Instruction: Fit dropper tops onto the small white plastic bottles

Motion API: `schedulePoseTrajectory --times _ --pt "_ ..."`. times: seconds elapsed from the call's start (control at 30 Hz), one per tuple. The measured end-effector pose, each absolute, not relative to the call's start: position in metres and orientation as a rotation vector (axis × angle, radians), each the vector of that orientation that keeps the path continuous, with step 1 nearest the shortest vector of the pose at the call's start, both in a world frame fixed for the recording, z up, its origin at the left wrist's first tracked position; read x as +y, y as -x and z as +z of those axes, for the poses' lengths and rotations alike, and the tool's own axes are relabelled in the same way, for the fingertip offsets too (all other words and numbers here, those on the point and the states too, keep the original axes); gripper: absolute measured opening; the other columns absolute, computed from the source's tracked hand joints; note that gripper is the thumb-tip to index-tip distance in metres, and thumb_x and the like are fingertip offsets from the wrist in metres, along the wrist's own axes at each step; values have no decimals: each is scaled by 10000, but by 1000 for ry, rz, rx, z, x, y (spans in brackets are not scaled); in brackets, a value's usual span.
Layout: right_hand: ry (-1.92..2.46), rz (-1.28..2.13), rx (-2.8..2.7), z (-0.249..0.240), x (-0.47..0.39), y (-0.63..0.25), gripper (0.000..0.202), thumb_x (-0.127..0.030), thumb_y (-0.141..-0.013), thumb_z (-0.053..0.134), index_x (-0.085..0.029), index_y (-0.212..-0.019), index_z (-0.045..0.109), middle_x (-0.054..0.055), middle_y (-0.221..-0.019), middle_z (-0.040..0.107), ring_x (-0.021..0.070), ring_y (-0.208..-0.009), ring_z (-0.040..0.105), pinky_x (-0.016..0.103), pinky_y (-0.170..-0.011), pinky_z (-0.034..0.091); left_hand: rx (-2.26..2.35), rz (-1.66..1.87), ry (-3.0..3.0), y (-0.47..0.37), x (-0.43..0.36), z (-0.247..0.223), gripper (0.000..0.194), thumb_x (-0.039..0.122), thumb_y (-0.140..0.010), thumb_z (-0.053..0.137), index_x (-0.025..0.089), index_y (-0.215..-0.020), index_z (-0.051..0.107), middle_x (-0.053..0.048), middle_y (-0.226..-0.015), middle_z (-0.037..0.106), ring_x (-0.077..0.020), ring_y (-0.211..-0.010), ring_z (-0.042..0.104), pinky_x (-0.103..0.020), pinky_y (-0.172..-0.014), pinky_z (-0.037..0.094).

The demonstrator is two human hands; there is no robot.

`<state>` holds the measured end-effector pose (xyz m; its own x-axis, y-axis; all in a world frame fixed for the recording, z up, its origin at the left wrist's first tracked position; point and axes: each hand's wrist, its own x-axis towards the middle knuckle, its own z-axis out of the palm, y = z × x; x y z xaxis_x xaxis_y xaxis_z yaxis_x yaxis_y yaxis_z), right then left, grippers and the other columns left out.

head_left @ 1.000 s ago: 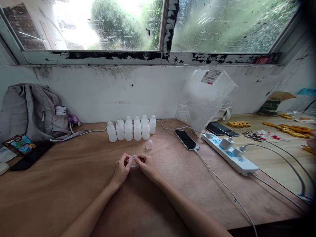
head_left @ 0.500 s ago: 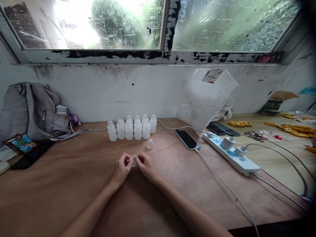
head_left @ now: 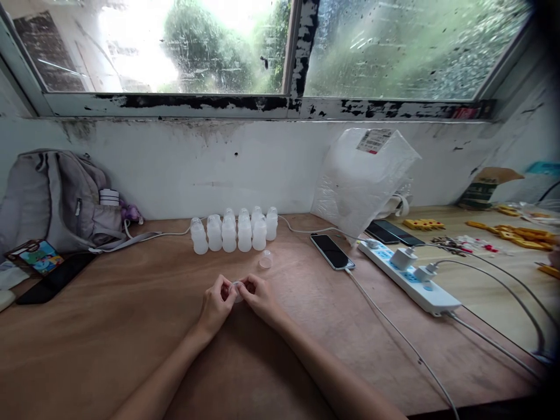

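My left hand [head_left: 216,304] and my right hand [head_left: 259,298] meet over the middle of the wooden table [head_left: 131,326], fingertips pinched together on a small translucent plastic piece [head_left: 237,288]. Most of that piece is hidden by my fingers. Just beyond my hands lies a small clear cap [head_left: 265,260] on the table. Farther back stands a cluster of several small white plastic bottles [head_left: 234,230], upright, near the wall.
A grey backpack [head_left: 56,198] leans at the left wall, with a dark phone and a card beside it. A phone [head_left: 332,251] on a cable, a white power strip [head_left: 406,275] with chargers, a plastic bag [head_left: 363,175] and yellow parts [head_left: 511,230] lie to the right.
My hands stay together on the small piece, with only slight finger shifts. The view has tilted a little, so everything sits slightly lower in the picture.
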<state>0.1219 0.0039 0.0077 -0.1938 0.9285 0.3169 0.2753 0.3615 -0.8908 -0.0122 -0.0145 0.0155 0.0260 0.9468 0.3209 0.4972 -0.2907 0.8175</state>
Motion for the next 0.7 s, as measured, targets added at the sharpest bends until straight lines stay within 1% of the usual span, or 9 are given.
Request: schedulePoseTrajectory --times 0.13,0.3,0.43,0.57,0.7 --pt "1075 782 -1741 11 2 -123 130 -240 -758 485 -157 -720 578 -2 -611 564 93 -532 465 201 -500 375 1469 1188 -1837 12 -14 15 139 324 -745 469 200 -681 464 23 -573 554 -120 -520 543 -193 -478 389" --pt "1072 797 -1749 13 0 -123 120 -179 -746 450 -166 -792 560 15 -706 589 112 -593 505 220 -546 401 1468 1185 -1831 14 -11 14 99 294 -740 474 200 -770 489 10 -651 584 -123 -555 560 -205 -519 413" --pt "1083 730 -1786 11 0 -122 112 -122 -695 446 -172 -760 522 0 -662 563 107 -564 488 217 -538 389 1479 1140 -1928 13 -11 13 66 255 -736 467 203 -776 467 15 -637 570 -125 -543 554 -216 -530 412" --pt "1089 591 -1835 10 -2 -122 89 -117 -688 450 -184 -736 482 -4 -660 533 114 -582 473 223 -557 376 1551 1111 -2065 12 -14 11 48 253 -760 436 212 -786 433 12 -650 556 -140 -575 555 -233 -554 407" --pt "1038 573 -1877 7 -1 -124 77 -145 -738 437 -190 -790 472 8 -697 533 121 -605 478 230 -573 381 1547 1093 -2083 13 -13 9 76 258 -779 420 221 -843 437 -5 -724 581 -147 -629 570 -246 -602 418"
